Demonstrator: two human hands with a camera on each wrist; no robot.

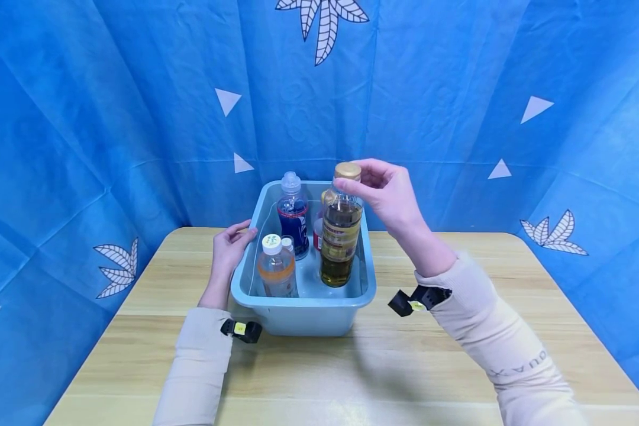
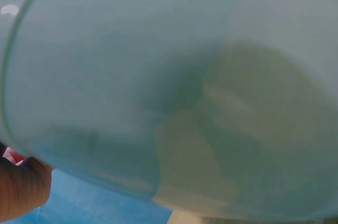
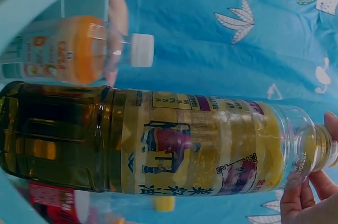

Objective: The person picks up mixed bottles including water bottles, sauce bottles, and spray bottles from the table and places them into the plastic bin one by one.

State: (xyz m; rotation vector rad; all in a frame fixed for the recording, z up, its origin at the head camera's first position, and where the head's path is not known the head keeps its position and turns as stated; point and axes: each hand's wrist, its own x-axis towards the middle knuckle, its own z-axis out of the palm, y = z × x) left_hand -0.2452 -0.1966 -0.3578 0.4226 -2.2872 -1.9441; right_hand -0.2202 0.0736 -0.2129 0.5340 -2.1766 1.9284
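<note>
My right hand [image 1: 386, 192] pinches the neck of a cooking oil bottle [image 1: 342, 236] just under its gold cap. Golden-brown oil fills much of it, and its printed label faces the right wrist view. The bottle stands nearly upright within a light blue plastic tub [image 1: 303, 319]; whether its base touches the tub floor I cannot tell. At the tub's left rim, my left hand [image 1: 229, 251] holds the edge with thumb and fingers. Inside the tub are an orange-banded clear bottle [image 1: 277, 275] with a white cap and a dark blue liquid bottle [image 1: 294, 222].
A small white-capped bottle [image 1: 287, 243] and a red-labelled bottle [image 1: 318, 234] also stand in the tub, partly hidden. The tub sits on a wooden table [image 1: 154, 331]. Blue patterned cloth [image 1: 431, 89] hangs behind and at both sides.
</note>
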